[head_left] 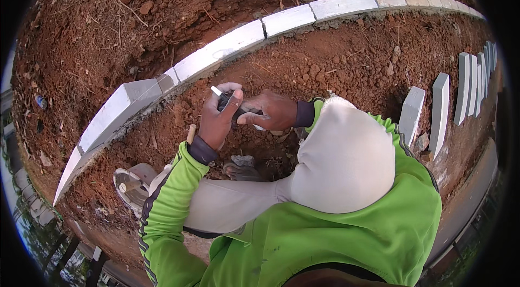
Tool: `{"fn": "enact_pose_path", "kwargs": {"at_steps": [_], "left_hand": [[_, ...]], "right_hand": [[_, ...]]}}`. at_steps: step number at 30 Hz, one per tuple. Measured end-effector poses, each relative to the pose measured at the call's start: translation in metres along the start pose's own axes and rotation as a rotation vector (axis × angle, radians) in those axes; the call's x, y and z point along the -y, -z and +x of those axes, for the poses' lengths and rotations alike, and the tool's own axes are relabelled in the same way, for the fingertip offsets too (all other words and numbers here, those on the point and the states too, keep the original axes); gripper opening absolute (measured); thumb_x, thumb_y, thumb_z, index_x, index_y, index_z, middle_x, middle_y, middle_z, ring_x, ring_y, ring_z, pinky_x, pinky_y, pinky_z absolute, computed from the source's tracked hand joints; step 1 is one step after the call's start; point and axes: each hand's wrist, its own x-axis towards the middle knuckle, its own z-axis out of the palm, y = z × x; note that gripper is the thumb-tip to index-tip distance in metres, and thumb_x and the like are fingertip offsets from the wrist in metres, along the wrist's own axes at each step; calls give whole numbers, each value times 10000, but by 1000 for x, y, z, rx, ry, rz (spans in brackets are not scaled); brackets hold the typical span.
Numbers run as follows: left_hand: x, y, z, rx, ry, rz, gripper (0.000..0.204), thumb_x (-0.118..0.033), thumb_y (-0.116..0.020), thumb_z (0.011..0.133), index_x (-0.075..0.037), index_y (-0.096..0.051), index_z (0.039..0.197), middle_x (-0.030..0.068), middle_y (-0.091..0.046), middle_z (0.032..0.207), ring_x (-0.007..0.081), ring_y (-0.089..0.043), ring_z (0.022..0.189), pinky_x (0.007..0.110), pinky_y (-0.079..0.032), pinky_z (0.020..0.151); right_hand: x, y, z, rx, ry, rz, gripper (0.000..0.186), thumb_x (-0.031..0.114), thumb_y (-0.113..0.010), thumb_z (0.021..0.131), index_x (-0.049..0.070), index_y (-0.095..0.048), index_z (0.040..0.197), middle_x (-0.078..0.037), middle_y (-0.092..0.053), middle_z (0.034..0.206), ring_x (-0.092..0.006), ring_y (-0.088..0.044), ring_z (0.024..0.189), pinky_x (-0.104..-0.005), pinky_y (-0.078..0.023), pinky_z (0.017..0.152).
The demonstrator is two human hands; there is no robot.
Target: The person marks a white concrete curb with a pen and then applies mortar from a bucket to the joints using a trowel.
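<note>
My two hands meet in front of me, low over the reddish soil. In my left hand (219, 116), a small white stick (216, 91) pokes up between thumb and curled fingers. A dark, crumpled-looking item (238, 115) lies between the hands, its kind hard to make out. My right hand (271, 111) is closed, with thumb and fingers at the right side of that dark item. Fingers cover most of what is held. Below the hands, a shoe (242, 171) shows on the ground beside a greyish stone (242, 160).
A curving row of whitewashed kerbstones (222, 49) runs across ahead. Several loose kerbstones (440, 108) stand at the right. A mortar-stained bucket (135, 181) holding a handled tool sits at the left, near an upright wooden handle (191, 134). Clods and dry grass cover the bank (135, 21).
</note>
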Motion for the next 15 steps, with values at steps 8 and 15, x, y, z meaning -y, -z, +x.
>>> {"fn": "enact_pose_path", "kwargs": {"at_steps": [8,15], "left_hand": [[0,1,-14,13,46,104,239,-233,-645,969,-17,-683,1064,17,-661,913,75,-618,821,247,-504,723],[-32,41,-40,-144,42,-191,278,-175,-584,936,1,-666,1135,76,-667,959,173,-673,939,281,-547,738]], "right_hand": [[10,-8,10,19,-51,77,378,382,-593,1003,19,-664,925,-163,-636,728,-309,-634,652,-412,-493,637],[42,30,23,164,-115,24,378,366,-604,1007,25,-647,850,-67,-600,680,-146,-561,604,-319,-448,583]]}}
